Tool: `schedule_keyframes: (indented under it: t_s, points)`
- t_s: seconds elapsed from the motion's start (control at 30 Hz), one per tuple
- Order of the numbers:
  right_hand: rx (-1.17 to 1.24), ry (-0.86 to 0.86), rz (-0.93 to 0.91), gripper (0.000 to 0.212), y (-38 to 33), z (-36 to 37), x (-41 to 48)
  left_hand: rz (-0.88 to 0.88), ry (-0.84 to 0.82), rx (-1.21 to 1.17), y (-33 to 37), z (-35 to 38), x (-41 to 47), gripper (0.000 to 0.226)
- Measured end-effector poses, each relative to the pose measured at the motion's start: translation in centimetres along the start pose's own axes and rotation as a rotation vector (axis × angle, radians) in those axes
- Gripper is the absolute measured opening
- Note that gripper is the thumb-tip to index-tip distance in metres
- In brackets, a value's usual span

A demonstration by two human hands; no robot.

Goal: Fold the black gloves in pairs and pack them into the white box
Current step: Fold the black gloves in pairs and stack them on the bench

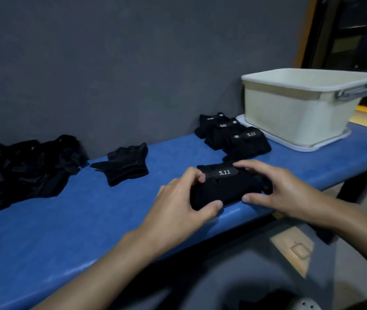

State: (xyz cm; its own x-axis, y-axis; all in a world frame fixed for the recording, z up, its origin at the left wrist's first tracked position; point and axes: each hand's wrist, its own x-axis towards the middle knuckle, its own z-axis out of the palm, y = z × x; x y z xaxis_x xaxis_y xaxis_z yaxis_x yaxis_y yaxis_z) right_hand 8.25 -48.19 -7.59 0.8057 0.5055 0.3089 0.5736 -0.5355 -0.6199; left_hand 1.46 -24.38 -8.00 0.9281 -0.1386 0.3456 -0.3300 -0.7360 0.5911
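A folded pair of black gloves [225, 189] with a "5.11" tab lies near the front edge of the blue bench [88, 220]. My left hand [178, 204] grips its left end, thumb underneath at the front. My right hand [283, 186] grips its right end, fingers over the top. Three folded pairs [234, 135] sit in a row behind it, close to the white box [296, 108]. A loose pair of gloves [124, 164] lies to the left, and a heap of unfolded black gloves [28, 166] fills the far left.
The white box stands on its white lid [294, 144] at the bench's right end, with a grey handle on its side. A grey wall runs behind the bench. The floor drops away past the front edge.
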Motion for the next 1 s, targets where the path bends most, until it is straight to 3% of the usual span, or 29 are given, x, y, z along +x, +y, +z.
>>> schedule_keyframes:
  t_s: [0.2, 0.57, 1.0]
  points:
    - [0.031, 0.042, 0.121, 0.062, 4.0, -3.7, -0.7, 0.045, -0.061, 0.006, 2.6, 3.5, 3.5, 0.046]
    - [0.044, 0.098, 0.156, 0.058, 7.6, -6.3, 0.5, 0.052, -0.063, 0.076, 5.2, 7.1, 7.8, 0.042]
    - [0.080, -0.027, 0.216, 0.059, 7.2, -8.5, -0.6, 0.094, -0.069, 0.098, 5.7, 7.9, 7.5, 0.041]
